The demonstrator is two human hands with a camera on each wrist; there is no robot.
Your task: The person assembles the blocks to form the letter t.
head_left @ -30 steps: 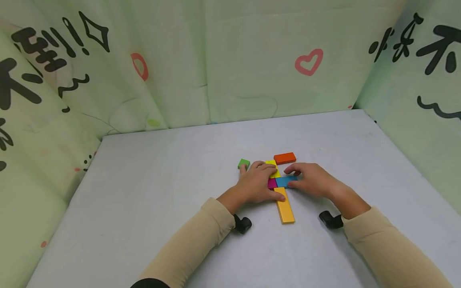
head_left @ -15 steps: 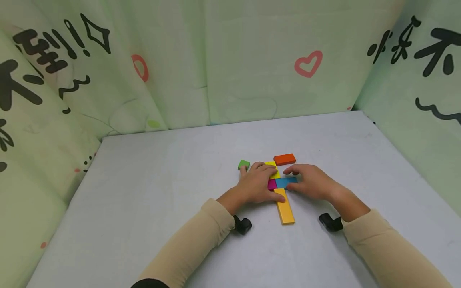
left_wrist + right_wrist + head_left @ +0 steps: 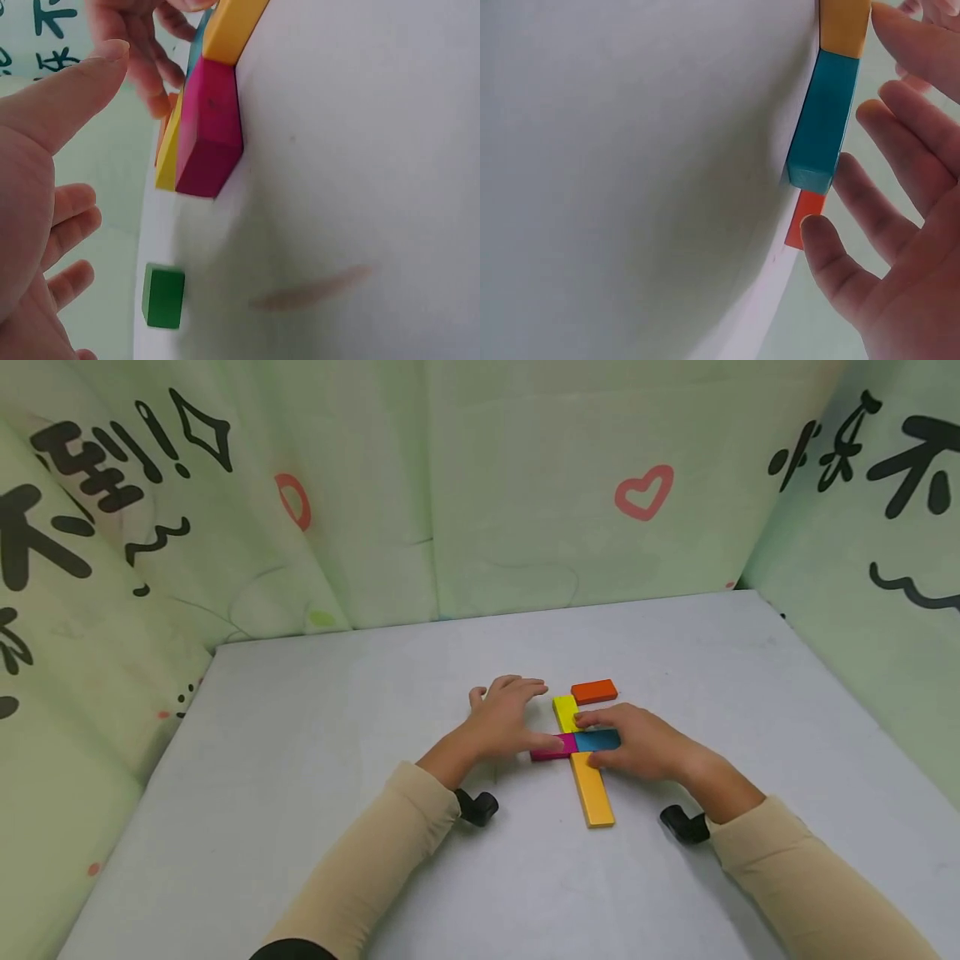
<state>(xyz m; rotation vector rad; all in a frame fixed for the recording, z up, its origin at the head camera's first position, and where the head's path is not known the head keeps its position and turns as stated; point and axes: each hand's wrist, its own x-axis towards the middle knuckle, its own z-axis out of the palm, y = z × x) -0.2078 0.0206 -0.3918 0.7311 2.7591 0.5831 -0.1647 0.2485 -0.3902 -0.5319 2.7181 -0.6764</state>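
My left hand (image 3: 501,722) hovers at the left of a cross of flat wooden blocks, its fingers spread and its thumb over the magenta block (image 3: 567,743). A green block (image 3: 165,296) stands apart near its fingers in the left wrist view; in the head view the hand hides it. My right hand (image 3: 647,745) reaches over the blue block (image 3: 597,741) with loosely bent fingers. Its fingertips are at the yellow block (image 3: 565,713) above, and its thumb is at the near end of the amber block (image 3: 594,797) below. Whether they press on these blocks is hard to tell.
An orange-red block (image 3: 594,692) lies at the far side, by the top of the yellow one. White table (image 3: 337,760) surface surrounds the blocks. A pale green printed curtain (image 3: 517,485) rises behind the table and along both sides.
My left hand has left the top of the cross and shifted left, uncovering more of the magenta block and covering the green one. The right hand has slid slightly left over the blue block.
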